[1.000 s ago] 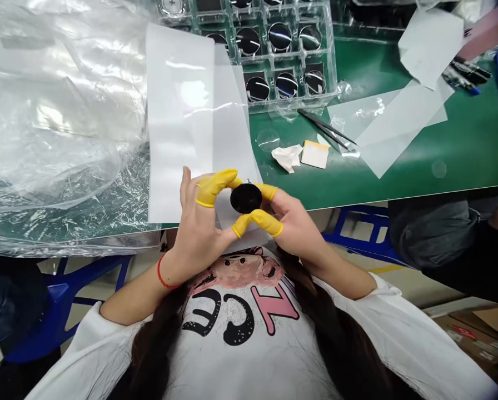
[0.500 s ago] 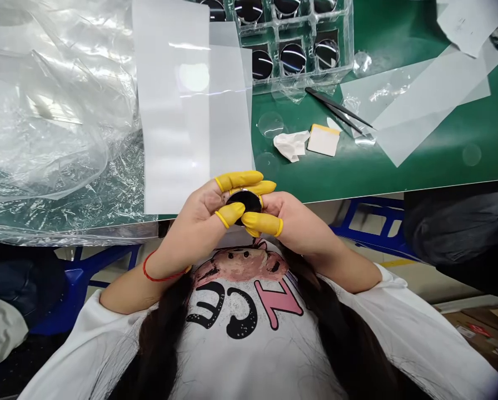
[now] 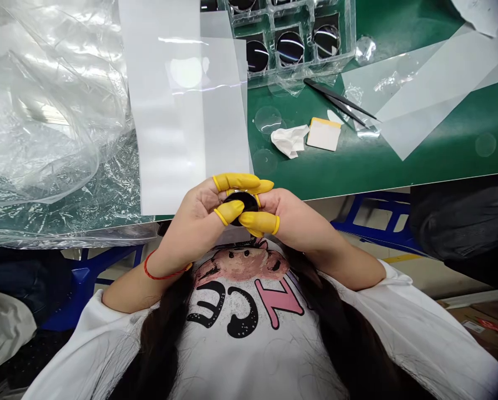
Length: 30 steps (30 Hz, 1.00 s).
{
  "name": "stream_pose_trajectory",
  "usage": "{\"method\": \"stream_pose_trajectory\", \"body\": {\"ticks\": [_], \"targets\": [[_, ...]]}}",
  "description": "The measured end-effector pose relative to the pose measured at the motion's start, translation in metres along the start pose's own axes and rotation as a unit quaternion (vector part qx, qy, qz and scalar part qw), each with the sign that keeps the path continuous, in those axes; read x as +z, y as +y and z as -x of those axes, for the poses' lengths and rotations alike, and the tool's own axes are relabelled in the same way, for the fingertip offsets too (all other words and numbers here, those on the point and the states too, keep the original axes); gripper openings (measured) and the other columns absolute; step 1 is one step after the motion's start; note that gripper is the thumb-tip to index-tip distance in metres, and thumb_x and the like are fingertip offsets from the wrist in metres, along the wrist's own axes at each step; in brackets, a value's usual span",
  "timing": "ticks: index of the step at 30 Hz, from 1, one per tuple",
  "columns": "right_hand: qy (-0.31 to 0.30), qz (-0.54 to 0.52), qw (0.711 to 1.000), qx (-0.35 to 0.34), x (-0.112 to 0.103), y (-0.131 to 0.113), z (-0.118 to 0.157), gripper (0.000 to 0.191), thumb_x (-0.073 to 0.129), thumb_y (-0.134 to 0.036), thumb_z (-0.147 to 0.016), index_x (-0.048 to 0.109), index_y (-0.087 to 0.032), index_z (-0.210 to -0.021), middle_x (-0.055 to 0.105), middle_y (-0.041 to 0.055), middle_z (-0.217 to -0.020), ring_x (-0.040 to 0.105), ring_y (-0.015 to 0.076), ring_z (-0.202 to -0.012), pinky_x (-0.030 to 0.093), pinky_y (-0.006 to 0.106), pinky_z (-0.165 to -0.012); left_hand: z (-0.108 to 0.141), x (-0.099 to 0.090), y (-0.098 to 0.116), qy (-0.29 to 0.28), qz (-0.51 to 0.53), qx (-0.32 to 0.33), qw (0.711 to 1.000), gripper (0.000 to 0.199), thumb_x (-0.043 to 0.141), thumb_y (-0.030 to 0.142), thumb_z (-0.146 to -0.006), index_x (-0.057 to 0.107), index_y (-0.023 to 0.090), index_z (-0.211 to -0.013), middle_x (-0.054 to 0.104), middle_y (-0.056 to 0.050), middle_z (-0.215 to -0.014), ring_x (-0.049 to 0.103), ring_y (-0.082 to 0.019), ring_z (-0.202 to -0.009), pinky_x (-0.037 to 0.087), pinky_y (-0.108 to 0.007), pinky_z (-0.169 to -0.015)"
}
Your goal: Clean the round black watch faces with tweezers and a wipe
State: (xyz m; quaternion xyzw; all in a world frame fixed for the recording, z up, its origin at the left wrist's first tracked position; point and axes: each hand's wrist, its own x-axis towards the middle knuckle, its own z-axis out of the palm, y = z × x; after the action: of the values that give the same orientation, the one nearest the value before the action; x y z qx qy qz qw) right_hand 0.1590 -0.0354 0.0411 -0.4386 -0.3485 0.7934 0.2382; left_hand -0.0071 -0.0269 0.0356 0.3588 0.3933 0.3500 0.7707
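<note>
A round, glossy black disc with a shiny rim, perhaps a lens [image 3: 249, 201], is held between both hands just off the bench's front edge. My left hand [image 3: 205, 208], with yellow finger cots, grips it from the left, the thumb lying over its dark face. On the other side my right hand [image 3: 276, 214] pinches its right edge, also in yellow finger cots. Fingertips of both hands hide parts of the disc's rim and underside. Beyond the hands lie a crumpled white tissue [image 3: 289, 141] and a small white pad with a yellow edge [image 3: 324, 134].
A clear plastic tray [image 3: 349, 33] holds several black discs at the back. Black tweezers [image 3: 336, 100] lie before it. White sheets [image 3: 165, 122] and clear plastic wrap [image 3: 44, 111] cover the bench's left. Translucent sheets [image 3: 436, 83] lie right. Blue stools [image 3: 374, 219] stand below.
The view has shifted slightly, so the bench items appear a little displaced. Both hands keep hold of the black disc, which seems tilted slightly differently, with less shine on its face.
</note>
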Motion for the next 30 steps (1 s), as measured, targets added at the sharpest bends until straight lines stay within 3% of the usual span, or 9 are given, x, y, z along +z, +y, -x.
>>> {"method": "stream_pose_trajectory", "body": {"ticks": [7, 13, 19, 30], "targets": [[-0.009, 0.036, 0.999, -0.016, -0.002, 0.003, -0.002, 0.031, 0.073, -0.035, -0.078, 0.051, -0.018, -0.064, 0.043, -0.0065, -0.059, 0.035, 0.0061, -0.055, 0.025, 0.023, -0.052, -0.003, -0.001, -0.003, -0.021, 0.011, 0.016, 1.0, 0.014, 0.071, 0.023, -0.089, 0.072, 0.022, -0.103, 0.076, -0.008, -0.119, 0.073, -0.025, -0.109, 0.062, -0.039, -0.09], [0.0, 0.082, 0.996, -0.021, -0.003, 0.007, -0.003, 0.031, 0.068, -0.035, -0.08, 0.048, -0.018, -0.064, 0.036, -0.0056, -0.063, 0.029, 0.0066, -0.059, 0.021, 0.023, -0.053, -0.005, -0.001, -0.008, 0.01, 0.005, 0.014, 1.0, 0.016, 0.076, 0.026, -0.083, 0.07, 0.022, -0.097, 0.077, -0.007, -0.114, 0.073, -0.026, -0.108, 0.062, -0.042, -0.089], [0.015, 0.125, 0.992, -0.028, 0.0, 0.006, -0.004, 0.025, 0.064, -0.033, -0.08, 0.05, -0.017, -0.066, 0.039, -0.0046, -0.065, 0.034, 0.0075, -0.061, 0.027, 0.023, -0.055, -0.007, 0.002, -0.011, 0.025, 0.029, 0.022, 0.999, 0.012, 0.073, 0.021, -0.082, 0.068, 0.021, -0.093, 0.079, -0.003, -0.104, 0.074, -0.023, -0.108, 0.061, -0.035, -0.088], [0.043, 0.192, 0.976, -0.089, 0.002, 0.008, -0.006, 0.017, 0.058, -0.027, -0.083, 0.054, -0.017, -0.069, 0.051, -0.0018, -0.071, 0.047, 0.0108, -0.069, 0.04, 0.025, -0.064, -0.013, 0.005, -0.016, 0.077, 0.023, 0.021, 0.997, 0.022, 0.076, 0.019, -0.073, 0.057, 0.019, -0.084, 0.077, 0.0, -0.085, 0.075, -0.018, -0.088, 0.057, -0.024, -0.071]]}}
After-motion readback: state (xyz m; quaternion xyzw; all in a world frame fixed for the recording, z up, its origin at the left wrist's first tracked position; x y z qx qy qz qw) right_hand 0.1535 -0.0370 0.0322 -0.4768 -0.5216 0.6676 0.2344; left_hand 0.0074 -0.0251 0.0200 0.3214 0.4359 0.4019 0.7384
